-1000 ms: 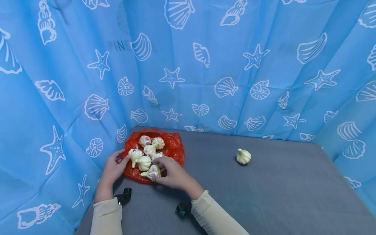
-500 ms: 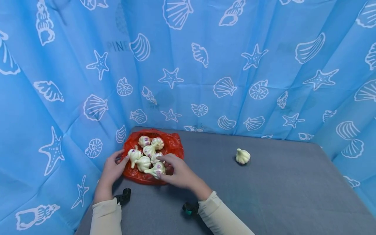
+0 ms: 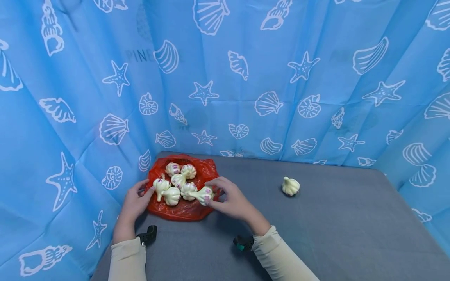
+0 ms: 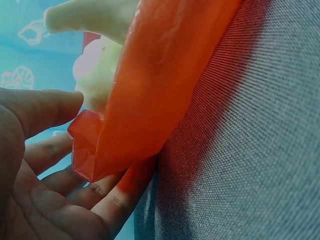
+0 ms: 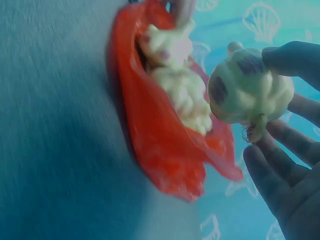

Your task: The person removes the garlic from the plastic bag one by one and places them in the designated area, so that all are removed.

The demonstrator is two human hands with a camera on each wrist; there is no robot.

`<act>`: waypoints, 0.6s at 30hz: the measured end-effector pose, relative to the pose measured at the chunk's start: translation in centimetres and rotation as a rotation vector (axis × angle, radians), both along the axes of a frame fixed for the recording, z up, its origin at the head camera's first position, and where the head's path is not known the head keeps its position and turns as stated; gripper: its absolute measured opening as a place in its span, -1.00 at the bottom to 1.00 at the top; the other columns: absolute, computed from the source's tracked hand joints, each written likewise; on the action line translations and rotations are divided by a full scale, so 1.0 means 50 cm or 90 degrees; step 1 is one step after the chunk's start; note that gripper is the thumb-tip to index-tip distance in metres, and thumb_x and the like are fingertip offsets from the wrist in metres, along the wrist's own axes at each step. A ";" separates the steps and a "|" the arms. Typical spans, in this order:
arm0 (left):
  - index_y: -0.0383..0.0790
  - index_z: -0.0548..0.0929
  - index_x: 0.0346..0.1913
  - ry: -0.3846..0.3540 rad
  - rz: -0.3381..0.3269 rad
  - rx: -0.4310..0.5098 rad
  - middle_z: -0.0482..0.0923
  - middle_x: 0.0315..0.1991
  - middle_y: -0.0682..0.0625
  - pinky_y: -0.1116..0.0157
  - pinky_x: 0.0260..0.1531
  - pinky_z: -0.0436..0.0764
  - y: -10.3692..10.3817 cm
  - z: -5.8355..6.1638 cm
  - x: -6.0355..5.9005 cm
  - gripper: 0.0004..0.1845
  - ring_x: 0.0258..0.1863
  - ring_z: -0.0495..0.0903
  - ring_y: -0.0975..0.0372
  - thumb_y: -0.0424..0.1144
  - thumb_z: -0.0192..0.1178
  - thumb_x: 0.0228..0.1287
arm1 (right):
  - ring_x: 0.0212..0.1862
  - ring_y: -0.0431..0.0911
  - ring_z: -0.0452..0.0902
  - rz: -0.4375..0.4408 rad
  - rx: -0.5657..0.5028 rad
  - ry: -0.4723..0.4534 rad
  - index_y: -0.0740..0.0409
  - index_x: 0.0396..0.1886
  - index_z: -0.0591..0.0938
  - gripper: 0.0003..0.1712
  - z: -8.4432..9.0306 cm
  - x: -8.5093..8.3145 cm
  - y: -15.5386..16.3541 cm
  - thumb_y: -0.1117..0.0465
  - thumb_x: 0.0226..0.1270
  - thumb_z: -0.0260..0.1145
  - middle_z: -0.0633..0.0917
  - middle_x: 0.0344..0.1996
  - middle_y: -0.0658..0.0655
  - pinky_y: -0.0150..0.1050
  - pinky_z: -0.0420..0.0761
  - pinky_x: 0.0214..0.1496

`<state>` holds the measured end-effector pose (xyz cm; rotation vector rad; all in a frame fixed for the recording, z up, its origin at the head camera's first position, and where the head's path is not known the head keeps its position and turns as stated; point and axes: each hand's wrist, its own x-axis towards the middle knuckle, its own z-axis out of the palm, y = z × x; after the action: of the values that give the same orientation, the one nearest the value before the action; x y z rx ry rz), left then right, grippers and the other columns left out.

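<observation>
A red plastic bag (image 3: 190, 208) lies open at the back left of the grey table (image 3: 316, 234) with several garlic bulbs (image 3: 177, 181) in it. My left hand (image 3: 142, 192) holds the bag's left edge, thumb above and fingers under, as the left wrist view shows on the bag (image 4: 150, 100). My right hand (image 3: 215, 194) pinches one garlic bulb (image 3: 204, 194) just above the bag's right rim. In the right wrist view that bulb (image 5: 247, 92) sits between thumb and fingers, clear of the bag (image 5: 165, 145) and the heap (image 5: 180, 85).
A single garlic bulb (image 3: 291, 186) lies alone on the table, to the right of the bag. A blue curtain with shells and starfish (image 3: 246, 78) closes off the back and both sides. Bare grey table spreads to the right and front.
My right hand has lifted one bulb off the front of the heap and carried it rightward to the bag's right rim. The left hand has stayed on the bag's edge.
</observation>
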<state>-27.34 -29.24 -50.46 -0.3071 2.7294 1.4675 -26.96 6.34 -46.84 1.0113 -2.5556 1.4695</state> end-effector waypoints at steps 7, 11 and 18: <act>-0.28 0.23 0.65 -0.001 0.003 -0.001 0.26 0.56 -0.43 -0.23 0.49 0.41 0.000 -0.003 -0.001 -0.29 0.50 0.35 -0.27 -0.01 0.09 0.65 | 0.07 0.05 0.70 -0.039 -0.043 -0.017 0.17 0.27 0.66 -0.48 -0.004 -0.017 0.053 0.21 0.35 0.55 0.68 0.12 0.12 0.13 0.77 0.15; -0.29 0.24 0.65 0.001 0.003 -0.002 0.26 0.56 -0.44 -0.24 0.49 0.41 0.000 -0.003 -0.002 -0.29 0.50 0.35 -0.28 0.00 0.09 0.65 | 0.10 0.10 0.71 -0.069 -0.045 -0.027 0.13 0.26 0.67 -0.49 -0.011 -0.027 0.081 0.22 0.34 0.55 0.68 0.13 0.11 0.11 0.76 0.18; -0.29 0.23 0.65 -0.003 0.003 -0.001 0.25 0.57 -0.44 -0.25 0.49 0.41 0.001 -0.001 0.000 -0.28 0.50 0.34 -0.28 0.01 0.08 0.65 | 0.11 0.13 0.72 -0.116 -0.045 -0.026 0.12 0.22 0.68 -0.51 -0.020 -0.036 0.125 0.25 0.31 0.57 0.69 0.11 0.15 0.12 0.77 0.17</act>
<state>-27.35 -29.18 -50.49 -0.3156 2.7287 1.4633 -28.77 12.59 -47.85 0.7244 -2.5241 1.5346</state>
